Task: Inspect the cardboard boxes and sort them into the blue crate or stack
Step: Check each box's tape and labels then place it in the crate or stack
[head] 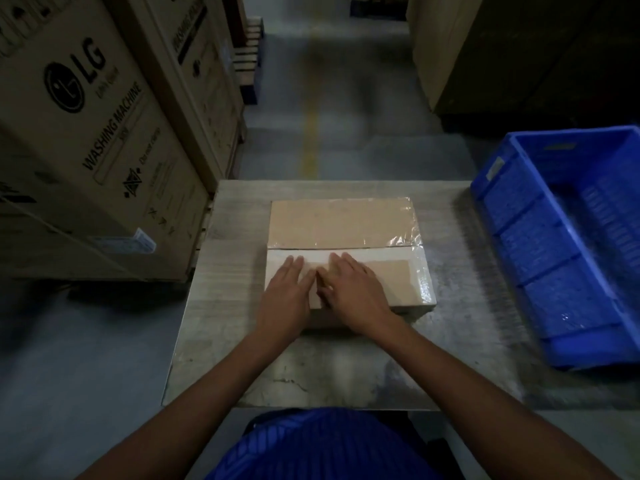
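My left hand (287, 292) and right hand (353, 289) lie flat on the taped cardboard box (341, 223), fingers straight, probably checking the seam. The blue crate (540, 244) sits at 3 o'clock.

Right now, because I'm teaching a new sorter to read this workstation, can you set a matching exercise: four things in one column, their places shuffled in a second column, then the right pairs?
Things
1. cardboard box
2. blue crate
3. washing machine carton
4. yellow line

Places
a. ahead, beyond the far edge of the table
b. to the right of the box
c. mid-table, under the left hand and right hand
d. standing left of the table

Pairs: 1-c, 2-b, 3-d, 4-a
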{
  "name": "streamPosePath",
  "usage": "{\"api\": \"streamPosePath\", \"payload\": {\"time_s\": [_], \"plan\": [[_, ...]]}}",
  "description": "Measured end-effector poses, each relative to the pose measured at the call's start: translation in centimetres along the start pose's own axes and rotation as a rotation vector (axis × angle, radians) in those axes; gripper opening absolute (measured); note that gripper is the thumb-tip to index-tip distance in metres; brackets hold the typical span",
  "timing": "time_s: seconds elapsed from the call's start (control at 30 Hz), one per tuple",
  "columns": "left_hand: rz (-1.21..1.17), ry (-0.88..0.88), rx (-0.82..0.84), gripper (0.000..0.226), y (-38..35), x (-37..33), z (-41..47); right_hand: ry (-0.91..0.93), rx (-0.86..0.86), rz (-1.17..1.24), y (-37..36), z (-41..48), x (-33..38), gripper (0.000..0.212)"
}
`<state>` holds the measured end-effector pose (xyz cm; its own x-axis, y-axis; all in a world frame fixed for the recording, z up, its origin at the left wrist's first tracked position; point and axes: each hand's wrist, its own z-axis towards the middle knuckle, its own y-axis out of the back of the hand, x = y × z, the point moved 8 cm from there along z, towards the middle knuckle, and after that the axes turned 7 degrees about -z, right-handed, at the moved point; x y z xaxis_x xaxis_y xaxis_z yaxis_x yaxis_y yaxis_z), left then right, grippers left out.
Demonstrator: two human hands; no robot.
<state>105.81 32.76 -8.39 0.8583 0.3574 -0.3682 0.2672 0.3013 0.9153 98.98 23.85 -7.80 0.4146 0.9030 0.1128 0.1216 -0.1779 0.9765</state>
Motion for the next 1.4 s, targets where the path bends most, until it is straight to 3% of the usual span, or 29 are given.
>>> {"api": "streamPosePath", "payload": {"time_s": [0.07,0.17,0.33,0.43,0.53,0.67,0.73,0.9,0.97,1.07,1.17,1.3,1.4], "plan": [[-0.002,-0.049,0.022,0.050,-0.6,-1.2,0.1,-0.088,-0.096,0.030,0.9,-0.6,-1.9,0.038],[-0.018,-0.075,0.116,0.050,-2.4,-3.3,0.2,-0.328,-0.246,0.101,0.8,-2.9,-6.2,0.052],[-0.029,0.032,0.119,0.050,-2.5,-4.1,0.9,-0.266,-0.254,0.043,0.4,-3.6,-6.9,0.040],[-0.041,0.087,0.174,0.060,-3.0,-4.9,2.5,-0.339,-0.306,0.069,1.8,-2.8,-8.3,0.030],[0.030,0.142,0.243,0.070,-4.3,-5.2,3.5,-0.414,-0.271,0.025,0.9,-2.5,-8.8,0.049],[-0.004,0.134,0.216,0.071,-3.7,-4.7,4.1,-0.407,-0.222,-0.080,2.1,-1.1,-9.3,0.041],[-0.010,0.126,0.169,0.068,-2.9,-3.6,5.0,-0.428,-0.214,-0.083,2.9,0.1,-10.1,0.048],[0.108,0.207,0.339,0.079,-4.0,-1.2,5.7,-0.446,-0.085,-0.040,1.1,1.8,-10.3,0.067],[0.077,0.195,0.311,0.073,-3.3,-1.1,6.1,-0.487,-0.046,-0.025,2.2,2.8,-10.5,0.071],[0.022,0.303,0.148,0.074,-0.9,1.4,7.5,-0.361,0.008,0.115,2.8,5.6,-8.3,0.080],[0.054,0.352,0.212,0.067,-1.0,4.2,8.2,-0.138,0.071,0.057,0.6,6.8,-4.8,0.076],[0.024,0.286,0.215,0.067,-1.1,4.7,8.0,-0.116,0.095,-0.011,0.3,6.9,-5.0,0.078],[-0.041,0.349,0.035,0.057,0.1,5.1,7.5,-0.166,0.004,0.066,1.2,6.9,-6.4,0.065]]}}
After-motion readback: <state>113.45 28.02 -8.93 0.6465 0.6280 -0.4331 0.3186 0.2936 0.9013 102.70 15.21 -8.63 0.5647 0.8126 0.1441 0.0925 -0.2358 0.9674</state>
